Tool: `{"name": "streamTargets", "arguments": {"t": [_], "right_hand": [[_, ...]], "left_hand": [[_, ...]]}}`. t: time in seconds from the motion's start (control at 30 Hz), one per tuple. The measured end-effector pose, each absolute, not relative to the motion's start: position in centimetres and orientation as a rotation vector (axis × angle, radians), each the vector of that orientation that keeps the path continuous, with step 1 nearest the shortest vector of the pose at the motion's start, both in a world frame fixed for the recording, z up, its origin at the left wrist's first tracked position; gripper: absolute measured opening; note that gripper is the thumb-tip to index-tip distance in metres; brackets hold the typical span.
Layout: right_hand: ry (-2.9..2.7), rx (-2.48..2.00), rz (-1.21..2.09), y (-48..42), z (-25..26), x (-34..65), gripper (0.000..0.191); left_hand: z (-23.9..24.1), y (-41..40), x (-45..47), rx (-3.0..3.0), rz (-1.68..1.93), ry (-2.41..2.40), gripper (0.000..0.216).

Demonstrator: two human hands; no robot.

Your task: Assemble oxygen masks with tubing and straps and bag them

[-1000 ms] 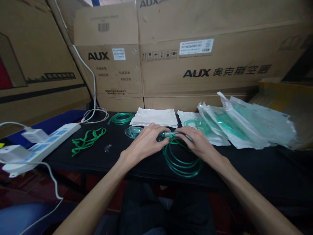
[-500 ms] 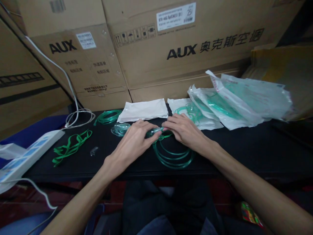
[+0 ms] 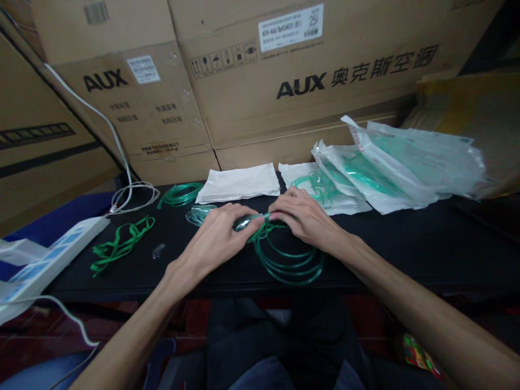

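Observation:
My left hand [image 3: 217, 230] is closed around a clear, greenish plastic mask [image 3: 242, 222], thumb and fingers pinching it near its narrow end. At that same end, my right hand [image 3: 303, 216] pinches with thumb and fingertips; a green tube's end appears to be there, mostly hidden by the fingers. Below both hands lies a loose coil of green tubing [image 3: 296, 282] on the black table. A clear plastic piece [image 3: 197, 214] shows just left of my left hand; whether it belongs to the held mask I cannot tell.
Green elastic straps [image 3: 122, 244] and a small clear elbow piece [image 3: 158, 250] lie on the left, near a white power strip [image 3: 60, 257]. Behind are coiled green tubing [image 3: 179, 196], white packets [image 3: 238, 183] and bagged sets [image 3: 374, 168]. Large cardboard boxes [image 3: 309, 124] stand along the back.
Both hands stay at nearly the same place. The mask's narrow end and the tube have drawn closer between my fingertips, and the left fingers have shifted slightly along the mask.

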State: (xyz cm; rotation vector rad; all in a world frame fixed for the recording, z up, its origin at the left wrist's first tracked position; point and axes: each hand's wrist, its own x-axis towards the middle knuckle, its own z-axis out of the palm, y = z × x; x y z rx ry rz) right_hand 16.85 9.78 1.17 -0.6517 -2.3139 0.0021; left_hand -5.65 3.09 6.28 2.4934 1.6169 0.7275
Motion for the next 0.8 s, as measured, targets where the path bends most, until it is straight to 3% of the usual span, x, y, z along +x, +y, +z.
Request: {"name": "streamTargets", "arguments": {"t": [0.17,0.37,0.5,0.63,0.8], "right_hand": [[-2.296,-0.758,0.054,10.4,1.0,18.1,0.019],[-2.438,-0.801,-0.016,10.0,1.0,16.6,0.024],[-2.354,-0.846,-0.104,8.6,1.8,17.3,0.041],[-2.425,-0.82,-0.029,4.3,2.4,19.1,0.035],[-2.586,-0.868,-0.082,-0.5,1.4,20.2,0.062]], "left_hand": [[7.1,1.2,-7.9,2.39,0.909,1.756,0.032],[4.7,-0.7,-7.9,2.311,1.202,1.718,0.027],[2.6,-1.3,-8.0,2.433,1.105,1.586,0.019],[1.1,-2.0,-8.7,2.491,0.975,1.615,0.022],[1.3,-1.9,-8.9,2.499,0.953,1.607,0.027]]}}
